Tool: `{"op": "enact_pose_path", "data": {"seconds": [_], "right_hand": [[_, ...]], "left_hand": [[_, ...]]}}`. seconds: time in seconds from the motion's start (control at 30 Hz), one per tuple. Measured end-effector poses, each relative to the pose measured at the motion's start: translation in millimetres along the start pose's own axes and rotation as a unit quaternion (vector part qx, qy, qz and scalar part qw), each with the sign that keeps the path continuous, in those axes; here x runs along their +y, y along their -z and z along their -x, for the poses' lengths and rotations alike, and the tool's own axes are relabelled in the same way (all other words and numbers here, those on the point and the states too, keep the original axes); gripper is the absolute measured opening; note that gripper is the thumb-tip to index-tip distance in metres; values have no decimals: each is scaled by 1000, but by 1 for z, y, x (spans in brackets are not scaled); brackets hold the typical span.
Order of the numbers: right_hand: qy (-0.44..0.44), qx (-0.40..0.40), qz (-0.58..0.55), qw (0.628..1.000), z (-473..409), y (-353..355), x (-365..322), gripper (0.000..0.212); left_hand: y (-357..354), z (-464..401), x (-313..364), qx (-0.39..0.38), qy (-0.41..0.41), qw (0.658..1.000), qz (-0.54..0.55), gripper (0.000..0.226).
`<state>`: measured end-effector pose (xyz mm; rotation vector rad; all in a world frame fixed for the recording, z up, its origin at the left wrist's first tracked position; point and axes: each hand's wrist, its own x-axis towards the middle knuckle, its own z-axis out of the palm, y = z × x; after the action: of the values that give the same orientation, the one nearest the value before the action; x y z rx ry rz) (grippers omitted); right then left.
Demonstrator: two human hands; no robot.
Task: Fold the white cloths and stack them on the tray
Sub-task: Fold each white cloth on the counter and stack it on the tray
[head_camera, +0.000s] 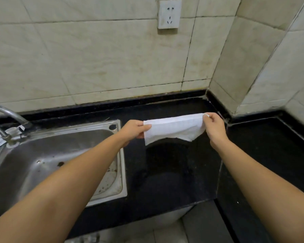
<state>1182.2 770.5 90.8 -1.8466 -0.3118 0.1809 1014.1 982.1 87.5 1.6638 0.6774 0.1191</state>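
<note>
Head view: white cloth (174,128) taut between both hands, above black counter (165,172).

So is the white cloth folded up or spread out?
Folded, held up: the white cloth hangs as a narrow band between left hand and right hand.

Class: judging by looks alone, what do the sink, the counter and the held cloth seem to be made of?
Sink: likely stainless steel, brushed grey sheen with dull reflections.
Counter: probably polished dark stone, black and glossy; could be a laminate.
Cloth: thin white woven fabric, faint grid texture, sagging limply.
</note>
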Motion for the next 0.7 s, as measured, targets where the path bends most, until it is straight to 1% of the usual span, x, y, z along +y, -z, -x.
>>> {"op": "enact_pose_path", "data": {"seconds": [0.1, 0.2, 0.27, 0.33, 0.43, 0.53, 0.6, 0.7], "right_hand": [[-57, -45, 20, 997, 20, 8, 35, 12], [-106, -94, 35, 989, 47, 14, 75, 13], [-133, -122, 58, 982, 65, 17, 101, 13], [-160, -147, 87, 972, 77, 18, 121, 14], [-159, -162, 117, 967, 76, 14, 131, 14], [-142, -150, 143, 968, 58, 3, 121, 14], [-131, -139, 162, 968, 41, -6, 116, 14], [-116, -137, 203, 962, 18, -20, 117, 13]], "left_hand": [[-4, 7, -31, -68, 82, 994, 5, 23], [-12, 19, -72, -111, 154, 982, -17, 28], [-20, 27, -95, -117, 181, 975, -61, 26], [-26, 33, -110, -108, 194, 969, -106, 18], [-33, 35, -120, -88, 186, 970, -131, 11], [-32, 21, -120, -21, 140, 977, -162, 13], [-32, 7, -117, 17, 114, 975, -190, 16], [-33, -15, -117, 65, 89, 960, -258, 30]]}}
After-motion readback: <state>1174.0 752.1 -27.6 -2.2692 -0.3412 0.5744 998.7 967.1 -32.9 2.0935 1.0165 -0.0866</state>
